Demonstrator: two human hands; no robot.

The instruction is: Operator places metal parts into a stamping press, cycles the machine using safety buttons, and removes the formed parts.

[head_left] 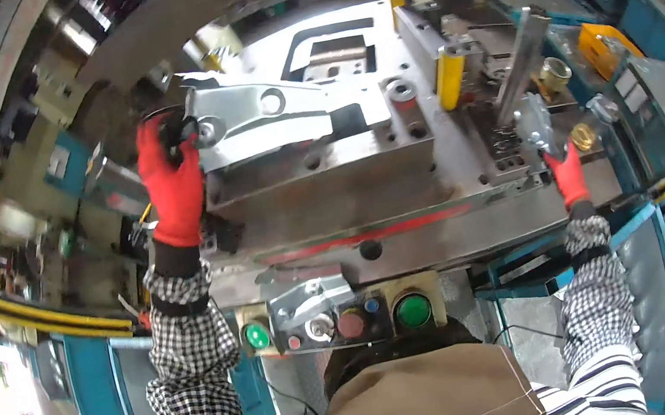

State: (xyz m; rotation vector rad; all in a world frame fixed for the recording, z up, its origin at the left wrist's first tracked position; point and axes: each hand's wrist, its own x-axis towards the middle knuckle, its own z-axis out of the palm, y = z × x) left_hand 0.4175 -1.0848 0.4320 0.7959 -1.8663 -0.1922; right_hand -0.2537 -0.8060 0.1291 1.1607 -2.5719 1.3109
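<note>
My left hand (172, 182), in a red glove, grips the left end of a flat shiny sheet-metal part (265, 118) that lies on the steel die block (317, 170) of a press. My right hand (566, 173), also in a red glove, holds a small shiny metal part (532, 128) at the right edge of the press bed (438, 207). Both forearms wear checked sleeve covers.
A control panel (338, 319) with green and red buttons sits below the bed's front edge. A yellow guide post (449, 75) stands right of the die. An orange bin (606, 43), brass fittings (554, 72) and blue bins lie at the right. Yellow-black rails flank the press.
</note>
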